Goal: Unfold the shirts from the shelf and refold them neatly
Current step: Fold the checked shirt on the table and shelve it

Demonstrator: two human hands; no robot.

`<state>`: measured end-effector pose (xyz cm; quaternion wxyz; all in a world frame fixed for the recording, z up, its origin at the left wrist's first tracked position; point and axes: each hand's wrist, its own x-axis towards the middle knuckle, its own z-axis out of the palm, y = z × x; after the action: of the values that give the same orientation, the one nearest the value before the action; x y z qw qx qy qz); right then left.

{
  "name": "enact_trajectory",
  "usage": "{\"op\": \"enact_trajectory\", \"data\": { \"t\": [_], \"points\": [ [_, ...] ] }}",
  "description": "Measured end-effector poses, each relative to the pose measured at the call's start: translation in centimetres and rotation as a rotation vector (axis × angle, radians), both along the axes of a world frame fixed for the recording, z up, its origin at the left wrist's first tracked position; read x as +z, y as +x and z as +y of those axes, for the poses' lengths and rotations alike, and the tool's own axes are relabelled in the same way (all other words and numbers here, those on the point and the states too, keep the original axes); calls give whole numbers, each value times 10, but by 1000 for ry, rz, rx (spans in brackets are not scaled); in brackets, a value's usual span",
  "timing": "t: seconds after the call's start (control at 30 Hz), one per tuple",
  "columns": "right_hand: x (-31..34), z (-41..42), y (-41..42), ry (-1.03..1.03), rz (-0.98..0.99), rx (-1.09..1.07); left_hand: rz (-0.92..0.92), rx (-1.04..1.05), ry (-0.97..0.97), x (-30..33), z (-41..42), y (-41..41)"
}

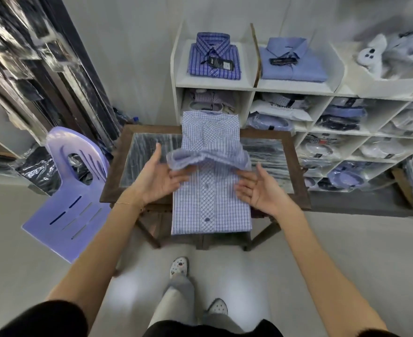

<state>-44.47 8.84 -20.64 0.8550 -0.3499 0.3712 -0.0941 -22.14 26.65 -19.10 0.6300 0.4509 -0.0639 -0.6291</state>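
Shirt (pixel 211 203) folded on table (pixel 295 166), near end overhangs edge. Left hand (pixel 162 181) & right hand (pixel 256 189) both released, palms up, fingers at its sides. Probably light, soft, floppy; grip side folds below collar (pixel 209 159).

A white packet (pixel 277 108) on the shelf reads partly "T-Shir".

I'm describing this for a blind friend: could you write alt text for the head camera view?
A person's left hand and right hand, both open, flank a folded blue checked shirt on a small wooden table, fingers at its collar. Behind stand white shelves of folded shirts; a lilac plastic chair sits on the left.
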Motion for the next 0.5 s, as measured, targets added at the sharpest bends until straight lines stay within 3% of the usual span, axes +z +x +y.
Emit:
{"op": "enact_trajectory", "data": {
  "t": [0.17, 0.23, 0.37, 0.5],
  "points": [
    [-27, -11, 14, -151, 193, 4, -530, -60, 281, -43, -1, 11],
    [-41, -7, 9, -190, 231, 11, -649, 54, 315, -66, 13, -3],
    [-53, 8, -12, -345, 332, -140, -779, 440, 331, -104, 53, -33],
    [-78, 35, -43, -518, 477, -107, -781, 275, 314, -133, 82, -55]
  ]
}}
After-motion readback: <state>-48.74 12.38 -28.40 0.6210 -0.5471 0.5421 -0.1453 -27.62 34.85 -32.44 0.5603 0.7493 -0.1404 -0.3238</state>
